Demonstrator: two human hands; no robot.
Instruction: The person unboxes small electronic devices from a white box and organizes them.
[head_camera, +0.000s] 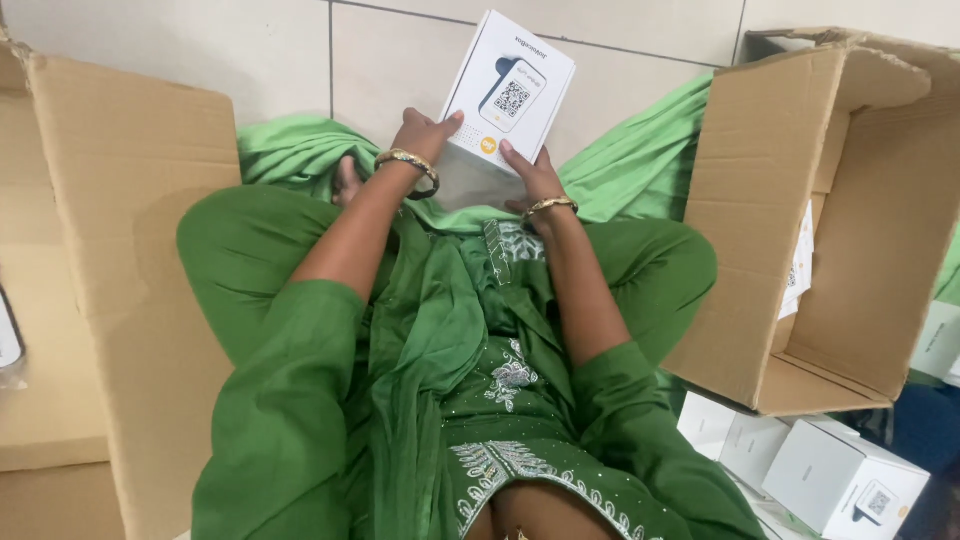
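I sit cross-legged on a tiled floor in green clothes. Both hands hold one small white box (512, 88) printed with a picture of a device, out in front of my knees. My left hand (422, 136) grips its lower left corner, thumb on the front face. My right hand (530, 175) holds its lower right edge from below. Each wrist wears a gold bangle. The box is tilted, its top leaning to the right.
A large open cardboard carton (790, 230) lies on its side at my right, with white packs inside. Several more white boxes (840, 480) lie at the lower right. Flat cardboard (120, 200) stands at my left.
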